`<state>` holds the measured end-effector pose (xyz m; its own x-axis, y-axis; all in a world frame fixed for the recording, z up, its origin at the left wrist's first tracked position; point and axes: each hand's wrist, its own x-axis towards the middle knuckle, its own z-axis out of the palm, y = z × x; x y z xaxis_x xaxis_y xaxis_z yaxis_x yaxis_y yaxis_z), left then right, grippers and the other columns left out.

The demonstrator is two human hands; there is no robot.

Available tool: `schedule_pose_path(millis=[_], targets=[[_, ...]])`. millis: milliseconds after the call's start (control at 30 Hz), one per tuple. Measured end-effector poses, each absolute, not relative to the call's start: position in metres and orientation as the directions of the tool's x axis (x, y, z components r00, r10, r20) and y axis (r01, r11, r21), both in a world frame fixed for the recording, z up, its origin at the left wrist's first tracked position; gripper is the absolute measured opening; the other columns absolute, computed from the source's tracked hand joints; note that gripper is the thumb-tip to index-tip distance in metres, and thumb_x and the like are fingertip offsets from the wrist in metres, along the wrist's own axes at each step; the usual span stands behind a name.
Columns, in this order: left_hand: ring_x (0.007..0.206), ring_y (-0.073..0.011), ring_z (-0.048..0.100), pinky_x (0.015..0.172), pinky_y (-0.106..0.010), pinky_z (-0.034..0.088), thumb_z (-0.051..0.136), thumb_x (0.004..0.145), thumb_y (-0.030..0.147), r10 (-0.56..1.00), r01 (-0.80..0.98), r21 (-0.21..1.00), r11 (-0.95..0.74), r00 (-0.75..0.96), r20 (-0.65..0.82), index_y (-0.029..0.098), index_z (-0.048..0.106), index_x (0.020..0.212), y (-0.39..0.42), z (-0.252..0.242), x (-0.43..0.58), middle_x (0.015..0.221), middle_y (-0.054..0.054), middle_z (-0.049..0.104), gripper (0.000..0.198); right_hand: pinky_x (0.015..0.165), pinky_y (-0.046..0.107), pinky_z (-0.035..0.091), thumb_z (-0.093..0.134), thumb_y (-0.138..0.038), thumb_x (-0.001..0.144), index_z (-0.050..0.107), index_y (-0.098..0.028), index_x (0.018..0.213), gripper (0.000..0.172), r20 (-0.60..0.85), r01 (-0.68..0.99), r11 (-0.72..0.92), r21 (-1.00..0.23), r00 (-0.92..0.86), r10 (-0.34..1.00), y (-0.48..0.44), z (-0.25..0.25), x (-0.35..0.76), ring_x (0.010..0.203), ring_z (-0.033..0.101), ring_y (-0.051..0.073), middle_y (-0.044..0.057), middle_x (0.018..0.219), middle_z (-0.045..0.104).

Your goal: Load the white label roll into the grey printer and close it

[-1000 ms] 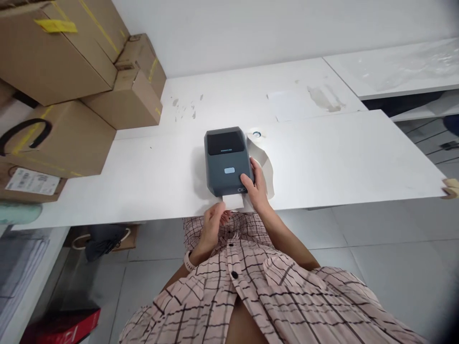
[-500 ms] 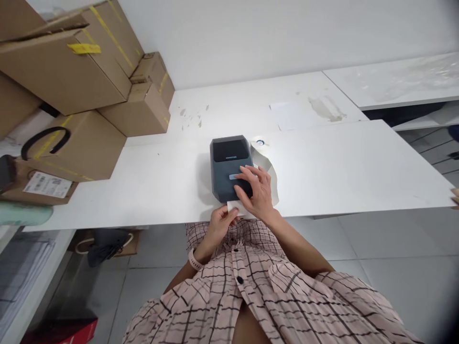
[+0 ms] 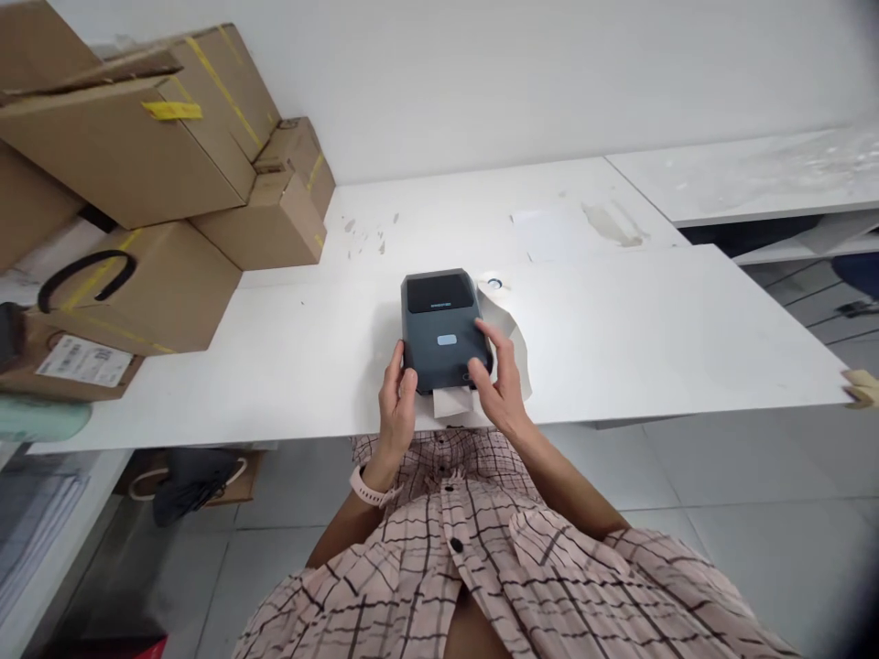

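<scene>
Now the left hand (image 3: 396, 403) has left the label (image 3: 453, 403) and, like the right hand (image 3: 498, 380), rests open-fingered against the printer (image 3: 443, 329), steadying it.

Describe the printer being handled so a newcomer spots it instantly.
On the long white table, right of the stacked cardboard boxes, sits a dark grey label printer. The left hand and right hand flank it. It alone is dark, with white paper emerging.

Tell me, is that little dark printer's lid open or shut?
Shut. The printer has its top cover lying flat and flush, with a white label sticking out of its front slot.
</scene>
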<state>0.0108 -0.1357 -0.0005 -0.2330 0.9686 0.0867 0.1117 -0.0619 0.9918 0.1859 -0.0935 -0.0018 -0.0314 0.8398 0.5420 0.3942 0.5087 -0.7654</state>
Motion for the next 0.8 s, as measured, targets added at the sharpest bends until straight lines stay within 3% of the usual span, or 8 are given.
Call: schedule_pose_path(millis=[67,200,333,433,533,633,700,800], targets=[[0.159,-0.0268,0.033,0.128,-0.038,0.037,0.046,0.102,0.06,0.962,0.1,0.988,-0.121,-0.233,0.141,0.031,0.043,0.16,-0.131,0.003,0.011,0.171,-0.003,0.036,0.065,0.12,0.053,0.043,0.037,-0.056,0.107,0.04,-0.037,0.156,0.053,0.479,0.323,0.46,-0.827,-0.024,0.878,-0.09,-0.004,0.192,0.153,0.042,0.028,0.005,0.167,0.041],[0.161,-0.0262,0.028,0.132,-0.04,0.03,0.04,0.102,0.063,0.931,0.077,0.96,-0.27,-0.235,0.281,0.032,0.041,0.16,-0.107,0.016,0.006,0.172,-0.001,0.035,0.065,0.128,0.051,0.036,0.015,-0.069,0.105,0.03,-0.043,0.163,0.065,0.439,0.306,0.448,-0.84,-0.1,0.893,-0.06,0.009,0.2,0.159,0.032,0.026,-0.005,0.171,0.034],[0.162,-0.0254,0.024,0.135,-0.042,0.023,0.043,0.1,0.065,0.899,0.065,0.916,-0.395,-0.178,0.4,0.041,0.03,0.163,-0.06,0.033,-0.002,0.174,0.005,0.029,0.069,0.128,0.053,0.035,0.004,-0.082,0.096,0.0,-0.042,0.168,0.082,0.521,0.302,0.551,-0.778,-0.18,0.835,0.001,0.036,0.201,0.161,0.027,0.029,-0.003,0.176,0.02],[0.164,-0.028,0.015,0.136,-0.046,0.014,0.056,0.096,0.063,0.887,0.1,0.889,-0.446,-0.081,0.454,0.042,0.023,0.165,-0.019,0.044,-0.011,0.176,0.005,0.025,0.08,0.129,0.053,0.033,0.002,-0.084,0.095,-0.008,-0.043,0.167,0.083,0.595,0.288,0.618,-0.732,-0.172,0.785,0.052,0.057,0.196,0.163,0.022,0.029,-0.002,0.176,0.015],[0.165,-0.0304,0.011,0.134,-0.051,0.012,0.066,0.094,0.053,0.884,0.165,0.876,-0.454,-0.04,0.466,0.039,0.021,0.166,0.015,0.05,-0.018,0.176,0.002,0.024,0.086,0.128,0.052,0.032,0.007,-0.078,0.1,-0.006,-0.04,0.167,0.078,0.615,0.327,0.62,-0.713,-0.134,0.777,0.084,0.07,0.187,0.162,0.024,0.028,0.002,0.174,0.021],[0.164,-0.0335,0.012,0.133,-0.056,0.013,0.07,0.093,0.041,0.893,0.19,0.881,-0.434,-0.04,0.448,0.035,0.022,0.166,0.036,0.05,-0.022,0.176,-0.002,0.024,0.087,0.126,0.056,0.032,0.027,-0.07,0.105,0.004,-0.032,0.168,0.078,0.607,0.404,0.581,-0.707,-0.076,0.791,0.082,0.069,0.179,0.159,0.03,0.031,0.009,0.171,0.028],[0.164,-0.0345,0.012,0.132,-0.056,0.013,0.074,0.091,0.033,0.9,0.191,0.888,-0.419,-0.04,0.434,0.034,0.024,0.165,0.046,0.049,-0.022,0.176,-0.002,0.023,0.089,0.123,0.055,0.036,0.038,-0.06,0.106,0.014,-0.029,0.167,0.073,0.61,0.445,0.551,-0.706,-0.013,0.792,0.067,0.061,0.175,0.154,0.037,0.031,0.012,0.169,0.033],[0.165,-0.033,0.009,0.132,-0.056,0.012,0.075,0.088,0.023,0.898,0.179,0.889,-0.421,-0.057,0.437,0.031,0.024,0.165,0.059,0.047,-0.021,0.177,-0.005,0.021,0.093,0.112,0.049,0.048,0.04,-0.042,0.106,0.04,-0.021,0.156,0.054,0.589,0.519,0.514,-0.683,-0.024,0.808,0.042,0.043,0.174,0.134,0.058,0.029,0.016,0.149,0.059]])
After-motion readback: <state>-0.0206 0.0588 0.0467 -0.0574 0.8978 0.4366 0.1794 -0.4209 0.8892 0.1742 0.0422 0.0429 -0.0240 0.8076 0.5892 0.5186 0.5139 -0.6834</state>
